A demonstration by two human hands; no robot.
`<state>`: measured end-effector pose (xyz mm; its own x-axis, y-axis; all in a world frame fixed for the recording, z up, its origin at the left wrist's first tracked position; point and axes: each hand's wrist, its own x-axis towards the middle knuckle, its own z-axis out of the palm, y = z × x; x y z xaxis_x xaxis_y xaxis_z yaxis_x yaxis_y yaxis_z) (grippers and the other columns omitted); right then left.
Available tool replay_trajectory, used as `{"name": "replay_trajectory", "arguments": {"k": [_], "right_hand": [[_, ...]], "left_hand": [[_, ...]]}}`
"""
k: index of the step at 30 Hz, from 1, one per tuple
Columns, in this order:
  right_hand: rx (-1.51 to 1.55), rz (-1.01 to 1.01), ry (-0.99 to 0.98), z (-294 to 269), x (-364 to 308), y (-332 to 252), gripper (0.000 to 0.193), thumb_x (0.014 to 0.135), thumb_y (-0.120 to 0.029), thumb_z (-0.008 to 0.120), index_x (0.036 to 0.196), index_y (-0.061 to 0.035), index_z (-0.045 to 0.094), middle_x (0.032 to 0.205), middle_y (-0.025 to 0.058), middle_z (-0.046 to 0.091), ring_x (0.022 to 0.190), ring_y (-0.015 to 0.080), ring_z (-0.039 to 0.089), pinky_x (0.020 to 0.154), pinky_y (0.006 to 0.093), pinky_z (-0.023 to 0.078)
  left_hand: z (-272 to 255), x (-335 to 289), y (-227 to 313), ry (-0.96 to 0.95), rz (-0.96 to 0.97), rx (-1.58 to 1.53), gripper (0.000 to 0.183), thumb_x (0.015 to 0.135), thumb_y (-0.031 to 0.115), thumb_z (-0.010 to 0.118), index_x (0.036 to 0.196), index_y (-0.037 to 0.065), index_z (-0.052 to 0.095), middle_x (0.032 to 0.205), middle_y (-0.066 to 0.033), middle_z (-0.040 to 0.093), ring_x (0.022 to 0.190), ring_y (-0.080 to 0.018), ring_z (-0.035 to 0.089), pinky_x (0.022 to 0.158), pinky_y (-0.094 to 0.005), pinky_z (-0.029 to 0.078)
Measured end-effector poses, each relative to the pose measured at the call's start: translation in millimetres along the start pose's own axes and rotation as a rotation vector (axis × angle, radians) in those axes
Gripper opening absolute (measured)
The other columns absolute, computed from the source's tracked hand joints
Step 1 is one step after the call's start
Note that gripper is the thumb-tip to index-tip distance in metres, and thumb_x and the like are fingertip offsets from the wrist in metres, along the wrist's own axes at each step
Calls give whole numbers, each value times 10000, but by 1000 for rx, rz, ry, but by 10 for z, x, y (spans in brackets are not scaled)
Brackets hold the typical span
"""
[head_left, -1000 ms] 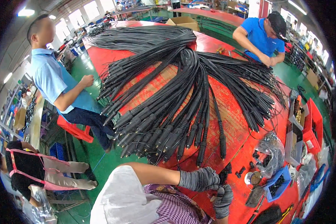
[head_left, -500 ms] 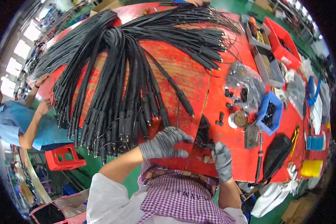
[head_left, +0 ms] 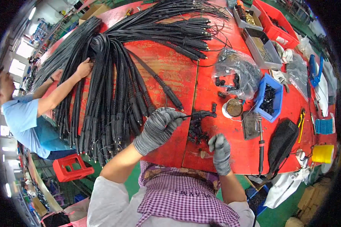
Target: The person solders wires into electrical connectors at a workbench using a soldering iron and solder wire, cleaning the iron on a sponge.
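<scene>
My left hand [head_left: 161, 126], in a grey knit glove, is closed around a thin black cable [head_left: 186, 116], whose end sticks out to the right between thumb and fingers. To the right, my gloved right hand [head_left: 220, 154] hovers over the table's near edge with its fingers curled together. Whatever those fingertips may hold is too small to make out. Between the hands lies a loose pile of small black plastic parts [head_left: 197, 132]. Beyond my left hand, a large bundle of black cables [head_left: 113, 87] with thick moulded connectors fans out across the red table [head_left: 166, 60].
At right are a blue bin [head_left: 279, 99] of black parts, a round tin [head_left: 235, 108], a soldering iron [head_left: 261, 151], a black pouch [head_left: 283, 145] and a yellow spool [head_left: 323, 154]. Grey trays [head_left: 263, 49] and a red bin [head_left: 278, 24] stand behind. A co-worker [head_left: 26, 117] reaches over the cables from the left.
My hands have drawn apart, the left lifting up and leftward with the cable. The co-worker's arm has reached farther onto the bundle. The whole view has shifted slightly.
</scene>
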<state>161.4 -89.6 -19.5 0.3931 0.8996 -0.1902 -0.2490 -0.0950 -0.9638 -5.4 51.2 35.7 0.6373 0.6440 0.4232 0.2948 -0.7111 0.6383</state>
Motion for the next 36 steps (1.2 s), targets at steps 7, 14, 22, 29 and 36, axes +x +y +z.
{"name": "replay_trajectory", "arguments": {"k": [7, 14, 22, 29, 36], "right_hand": [[-498, -228, 8, -353, -392, 631, 243, 814, -237, 500, 660, -64, 426, 596, 75, 459, 518, 212, 455, 495, 335, 383], [-952, -615, -61, -682, -546, 1095, 172, 747, -186, 568, 689, -91, 438, 626, 85, 452, 572, 281, 448, 504, 396, 356], [-922, -648, -12, -577, -557, 1057, 204, 764, -185, 532, 643, -101, 391, 613, 93, 415, 562, 287, 427, 509, 400, 339], [-902, -589, -94, -604, -540, 1109, 194, 777, -217, 514, 650, -91, 438, 610, 100, 426, 583, 285, 436, 537, 393, 343], [-943, -579, -5, -588, -533, 1117, 207, 776, -204, 505, 615, -88, 450, 603, 104, 437, 573, 284, 444, 510, 396, 342]], "left_hand": [[-33, 105, 38, -143, -174, 65, 80, 742, 85, 575, 819, 64, 578, 785, -73, 581, 771, -258, 551, 704, -325, 445], [302, 109, -446, -421, -31, 530, 120, 685, 97, 586, 803, 77, 571, 883, -82, 556, 833, -275, 521, 741, -358, 428], [522, 188, -1307, -285, 80, 946, 171, 759, 168, 435, 872, 187, 563, 1000, -9, 540, 1026, -213, 465, 921, -408, 306], [427, 421, -1345, -626, 241, 1075, 133, 725, 192, 485, 833, 192, 564, 831, 25, 534, 886, -181, 509, 900, -442, 312], [52, 777, -977, -802, 144, 949, 171, 694, 183, 532, 860, 156, 565, 856, -22, 569, 857, -172, 543, 815, -369, 392]]}}
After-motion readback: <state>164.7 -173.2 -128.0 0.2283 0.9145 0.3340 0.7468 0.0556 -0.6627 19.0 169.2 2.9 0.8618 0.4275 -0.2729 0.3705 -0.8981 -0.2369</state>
